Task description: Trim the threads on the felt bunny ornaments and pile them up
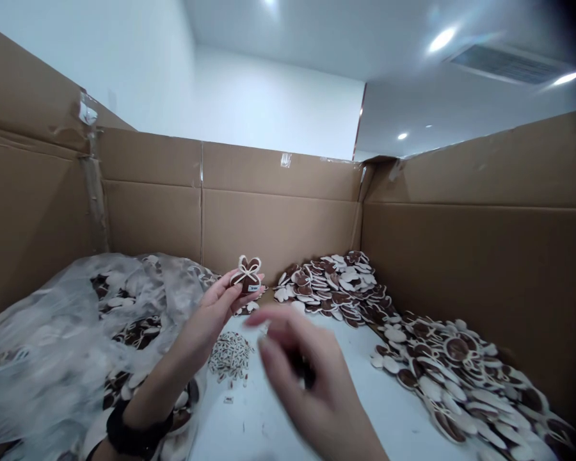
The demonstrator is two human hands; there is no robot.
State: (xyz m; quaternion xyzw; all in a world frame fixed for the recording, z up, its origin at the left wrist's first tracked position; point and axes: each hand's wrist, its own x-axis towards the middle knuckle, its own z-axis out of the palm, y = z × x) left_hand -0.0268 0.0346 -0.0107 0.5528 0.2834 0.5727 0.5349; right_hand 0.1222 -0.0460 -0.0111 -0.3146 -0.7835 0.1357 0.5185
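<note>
My left hand (223,298) holds up a brown bunny-shaped patch (246,274) between thumb and fingers. The patch has a fuzzy white edge, a cream string bow and a small white label (254,288) near its lower right. My right hand (319,365) hovers nearer the camera, slightly blurred, with thumb and index finger bent and a gap between them. Nothing shows in that gap; its other fingers are mostly hidden. Below the left hand, a heap of small white labels (230,353) lies on the white tabletop (264,426), with one loose label (228,399) in front.
Brown and white patches pile up at the back (333,288) and along the right (461,378). On the left, a large translucent plastic bag (43,346) holds more patches. Tall cardboard walls (278,224) enclose the table at the back and both sides.
</note>
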